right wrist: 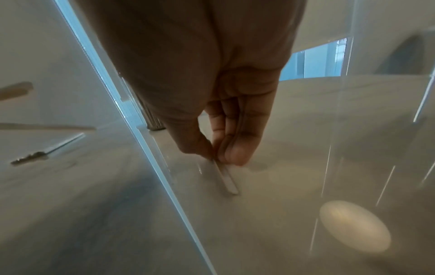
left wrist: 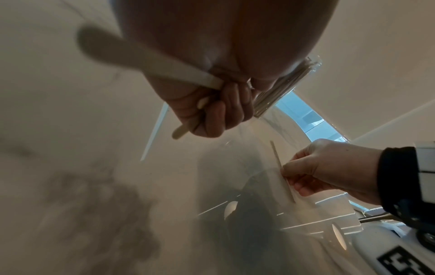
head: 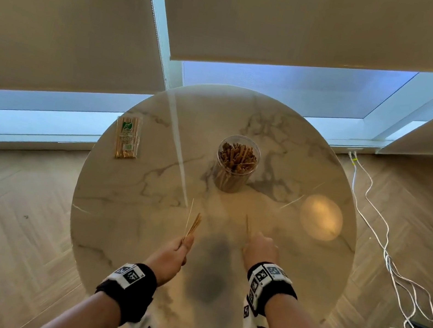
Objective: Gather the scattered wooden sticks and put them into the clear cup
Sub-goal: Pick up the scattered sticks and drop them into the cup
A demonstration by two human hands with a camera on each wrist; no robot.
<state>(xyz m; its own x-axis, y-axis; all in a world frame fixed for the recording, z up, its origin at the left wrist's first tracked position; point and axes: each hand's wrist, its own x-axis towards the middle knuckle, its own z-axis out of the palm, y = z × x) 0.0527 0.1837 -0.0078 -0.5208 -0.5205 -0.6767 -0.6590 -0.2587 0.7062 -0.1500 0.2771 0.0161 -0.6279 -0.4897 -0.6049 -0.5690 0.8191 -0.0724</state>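
Pinching one wooden stick (right wrist: 226,176) against the table (head: 290,278) near its front edge is my right hand (head: 258,248); my left hand (head: 170,257) grips a bundle of sticks (head: 193,225); farther, mid-table, the clear cup (head: 236,164) stands well apart

I stand in what looks like a living or dining room of a home: a round marble-look table (head: 312,157) on herringbone wood flooring (head: 12,214), cream roller blinds (head: 63,6) drawn low over floor-level windows (head: 295,88), and a loose white cable (head: 386,245) trailing across the floor.
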